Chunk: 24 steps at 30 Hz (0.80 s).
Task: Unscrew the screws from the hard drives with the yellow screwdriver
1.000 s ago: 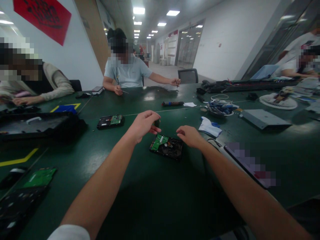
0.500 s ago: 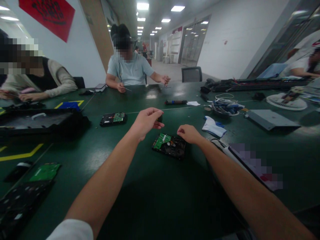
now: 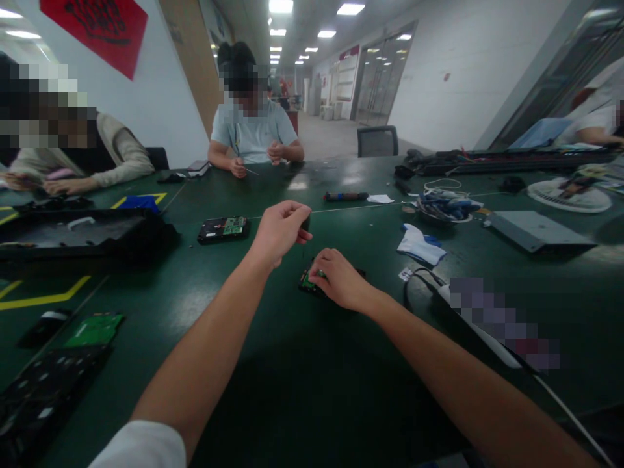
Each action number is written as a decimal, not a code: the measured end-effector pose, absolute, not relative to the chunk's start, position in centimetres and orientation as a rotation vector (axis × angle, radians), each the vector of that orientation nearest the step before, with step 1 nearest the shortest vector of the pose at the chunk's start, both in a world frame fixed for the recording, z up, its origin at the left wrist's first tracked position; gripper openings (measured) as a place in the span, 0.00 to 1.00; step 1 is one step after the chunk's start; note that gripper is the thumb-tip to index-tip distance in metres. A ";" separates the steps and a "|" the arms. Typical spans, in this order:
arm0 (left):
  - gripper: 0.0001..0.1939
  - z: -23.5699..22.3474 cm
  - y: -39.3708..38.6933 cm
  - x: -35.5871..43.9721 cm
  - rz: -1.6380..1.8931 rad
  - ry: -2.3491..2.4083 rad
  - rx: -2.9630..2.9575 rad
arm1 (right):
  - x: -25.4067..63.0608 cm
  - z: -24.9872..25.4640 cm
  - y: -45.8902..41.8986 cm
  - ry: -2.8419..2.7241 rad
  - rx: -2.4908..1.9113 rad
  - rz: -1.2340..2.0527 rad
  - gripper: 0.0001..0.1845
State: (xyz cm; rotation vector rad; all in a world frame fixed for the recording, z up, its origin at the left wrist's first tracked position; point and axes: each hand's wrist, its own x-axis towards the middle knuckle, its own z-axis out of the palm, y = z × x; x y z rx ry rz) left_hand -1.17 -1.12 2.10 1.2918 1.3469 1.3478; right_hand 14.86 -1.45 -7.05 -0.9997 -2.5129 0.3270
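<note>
A hard drive [image 3: 307,282] with a green circuit board lies on the table in front of me, mostly covered by my right hand. My right hand [image 3: 338,278] reaches over it from the right, thumb and fingers curled together near the board; what they pinch, if anything, is hidden. Just above and left of the drive, my left hand [image 3: 283,231] is closed in a pinch in the air. A thin dark line shows below its fingertips, too small to name. Another hard drive [image 3: 223,229] lies farther back on the left.
A black tray-like casing [image 3: 73,237] stands at the left, with a further drive [image 3: 43,390] nearer me. To the right are a white glove [image 3: 419,244], a power strip [image 3: 480,328], a grey metal box [image 3: 541,231] and a bowl of cables [image 3: 446,207]. A co-worker [image 3: 256,133] sits opposite.
My right hand has moved left from beside the hard drive to over it. My left hand stays pinched and has shifted slightly up. The co-worker opposite has drawn one hand back towards the other.
</note>
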 end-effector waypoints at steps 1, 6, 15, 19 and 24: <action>0.06 2.1 -1.1 -1.2 1.349 1.349 1.289 | 14.5 -7.2 -1.8 -2.524 -1.009 0.319 0.02; 0.07 2.1 -1.1 -1.1 1.340 1.357 1.280 | 13.9 -7.8 -2.1 -2.525 -1.049 0.318 0.02; 0.06 2.1 -1.1 -1.2 1.348 1.345 1.290 | 14.1 -7.7 -2.3 -2.518 -0.986 0.345 0.04; 0.06 1.9 -1.1 -1.2 1.345 1.344 1.295 | 14.4 -7.9 -2.3 -2.494 -0.949 0.356 0.06; 0.06 1.9 -1.0 -1.3 1.349 1.345 1.299 | 14.4 -8.1 -2.3 -2.480 -0.950 0.354 0.06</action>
